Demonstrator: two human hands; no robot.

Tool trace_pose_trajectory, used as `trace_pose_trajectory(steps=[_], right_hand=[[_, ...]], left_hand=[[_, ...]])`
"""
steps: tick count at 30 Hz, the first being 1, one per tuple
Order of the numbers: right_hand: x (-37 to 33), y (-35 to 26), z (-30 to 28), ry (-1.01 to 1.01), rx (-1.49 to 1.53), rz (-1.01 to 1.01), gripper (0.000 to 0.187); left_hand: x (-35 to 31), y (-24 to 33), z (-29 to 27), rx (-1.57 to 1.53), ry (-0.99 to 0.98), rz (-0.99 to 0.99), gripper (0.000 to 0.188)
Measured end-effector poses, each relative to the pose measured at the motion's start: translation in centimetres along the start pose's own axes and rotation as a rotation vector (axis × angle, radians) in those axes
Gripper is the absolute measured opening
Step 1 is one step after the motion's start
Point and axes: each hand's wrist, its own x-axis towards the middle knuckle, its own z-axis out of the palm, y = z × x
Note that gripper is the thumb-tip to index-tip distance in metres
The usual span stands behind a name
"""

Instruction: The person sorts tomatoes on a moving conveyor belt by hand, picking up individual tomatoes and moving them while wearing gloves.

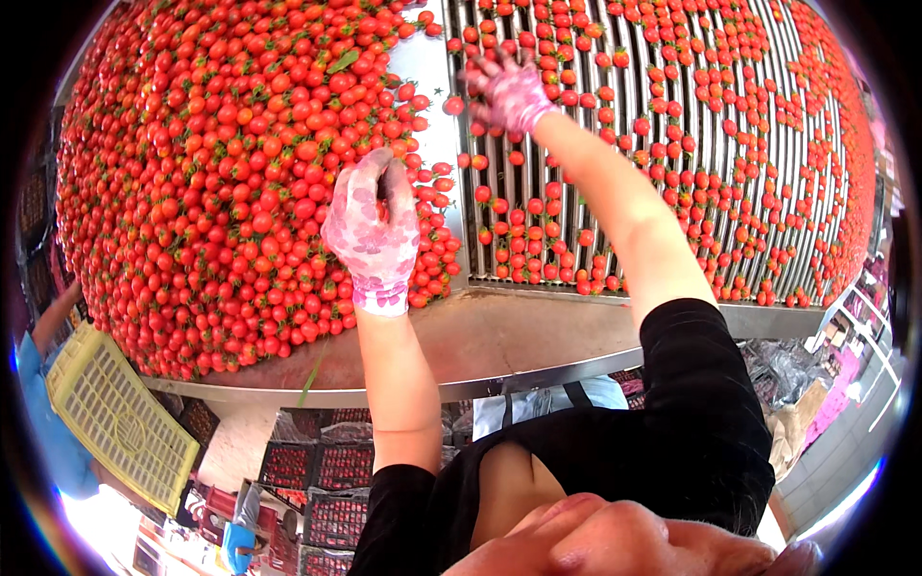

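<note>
A deep heap of red cherry tomatoes, many with green stems, fills the left side of the metal table. Over its right edge is my left hand in a pink-and-white floral glove. Its fingers curl in against the thumb; whatever they may hold is hidden. My right hand, gloved alike, reaches over the near-left part of the roller conveyor. Those fingers are spread above the rollers and loose tomatoes, with nothing visibly gripped. Between heap and rollers runs a smooth metal strip. More tomatoes lie in rows along the rollers.
The table's metal front ledge curves before me. At lower left, a person in blue is beside a tilted yellow plastic crate. Dark crates of tomatoes stand stacked below the table. Clear plastic wrapping lies at right.
</note>
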Motion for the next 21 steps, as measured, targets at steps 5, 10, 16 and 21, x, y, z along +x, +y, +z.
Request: trace_pose_trajectory(steps=[5, 10, 16, 21], right_hand=[[-8.5, 1.5, 2.5, 0.146, 0.211, -0.102, 0.048], [-18.8, 7.5, 2.2, 0.19, 0.081, 0.069, 0.039], [-20.8, 7.2, 1.4, 0.329, 0.289, 0.072, 0.033], [-13.1, -3.3, 0.5, 0.437, 0.639, -0.379, 0.046]], left_hand=[[-0.2, -0.3, -0.1, 0.008, 0.02, 0.005, 0.013], [0.2, -0.3, -0.1, -0.017, 0.043, 0.005, 0.013], [0.2, 0.1, -0.2, -0.228, 0.073, -0.163, 0.013], [0.8, 0.0, -1.5, -0.65, 0.374, -0.477, 0.013]])
